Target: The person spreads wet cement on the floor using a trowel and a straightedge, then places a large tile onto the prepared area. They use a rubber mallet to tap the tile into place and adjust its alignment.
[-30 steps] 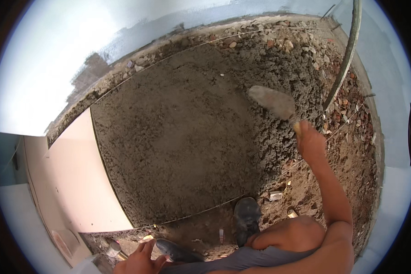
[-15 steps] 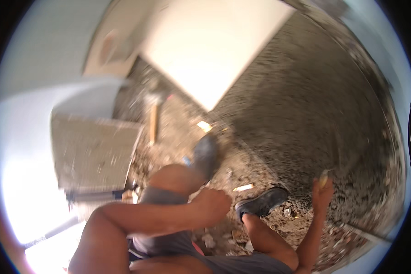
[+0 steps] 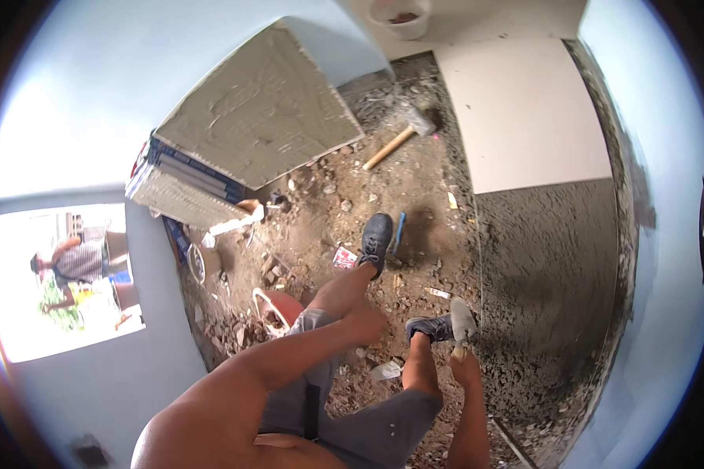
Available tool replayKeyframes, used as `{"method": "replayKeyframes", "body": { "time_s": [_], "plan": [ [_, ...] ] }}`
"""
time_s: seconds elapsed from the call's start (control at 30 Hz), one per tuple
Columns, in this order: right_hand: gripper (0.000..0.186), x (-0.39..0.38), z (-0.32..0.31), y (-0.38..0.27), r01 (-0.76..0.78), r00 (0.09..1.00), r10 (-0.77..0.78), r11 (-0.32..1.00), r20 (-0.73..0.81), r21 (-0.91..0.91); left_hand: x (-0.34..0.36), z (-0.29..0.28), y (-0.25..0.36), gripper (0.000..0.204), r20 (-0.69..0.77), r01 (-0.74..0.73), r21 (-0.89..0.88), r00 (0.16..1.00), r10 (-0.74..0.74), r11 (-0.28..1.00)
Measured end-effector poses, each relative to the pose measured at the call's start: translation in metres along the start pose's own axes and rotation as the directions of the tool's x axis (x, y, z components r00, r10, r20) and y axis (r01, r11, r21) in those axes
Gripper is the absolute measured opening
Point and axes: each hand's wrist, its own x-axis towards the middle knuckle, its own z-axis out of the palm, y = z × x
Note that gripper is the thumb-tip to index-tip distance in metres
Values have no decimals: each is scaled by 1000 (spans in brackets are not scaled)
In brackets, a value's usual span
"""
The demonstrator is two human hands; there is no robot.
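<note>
My right hand [image 3: 465, 369] is closed round the handle of a trowel [image 3: 462, 319]. The trowel's grey blade points up beside my right shoe, at the edge of a dark bed of wet mortar [image 3: 555, 266]. My left hand [image 3: 368, 324] is held in front of my left knee, fingers curled in, with nothing showing in it. At the far end of the mortar lies a large pale tile [image 3: 532, 117]. Left of it, a mallet [image 3: 399, 142] with a wooden handle and grey head rests on the rubble floor.
A mortar-coated tile [image 3: 258, 102] leans at the left by stacked boxes [image 3: 195, 184]. A blue-handled tool [image 3: 400, 233] lies by my left shoe. Nearby are a red-rimmed basin [image 3: 278, 305] and a bucket [image 3: 203, 264]. A white tub [image 3: 403, 17] stands far off. People show through an opening.
My view has swung to the right, so the tile and mortar appear straighter ahead. My right hand with the trowel has come in from the right toward my right shoe.
</note>
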Motion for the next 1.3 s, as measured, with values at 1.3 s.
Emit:
{"method": "replayKeyframes", "body": {
  "time_s": [1.3],
  "plan": [
    [59,170,-183,-885,677,684,-510,709,-522,195,-327,-250,-775,38,-73,-452,-887,336,-939,-92]
  ]
}}
